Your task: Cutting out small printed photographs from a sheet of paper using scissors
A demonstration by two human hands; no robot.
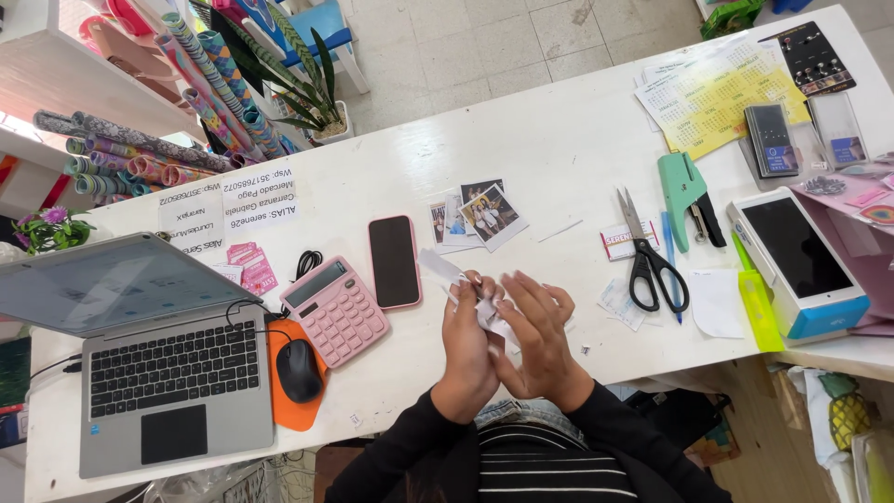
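Note:
Both hands meet just above the white table's (549,149) near edge. My left hand (468,346) and my right hand (540,337) together pinch thin white paper strips (445,269), which stick out up and to the left from between the fingers. Part of the paper is hidden by the fingers. A small stack of instant photos (480,216) lies just beyond the hands. To their left a phone in a pink case (394,261) rests face up.
A pink calculator (333,309), black mouse (298,370) on an orange pad and grey laptop (140,359) fill the left. Black scissors (652,259), a green stapler (687,197), a white boxed device (801,261) and printed sheets (712,93) lie right. Rolled wrapping paper (140,158) lines the far left.

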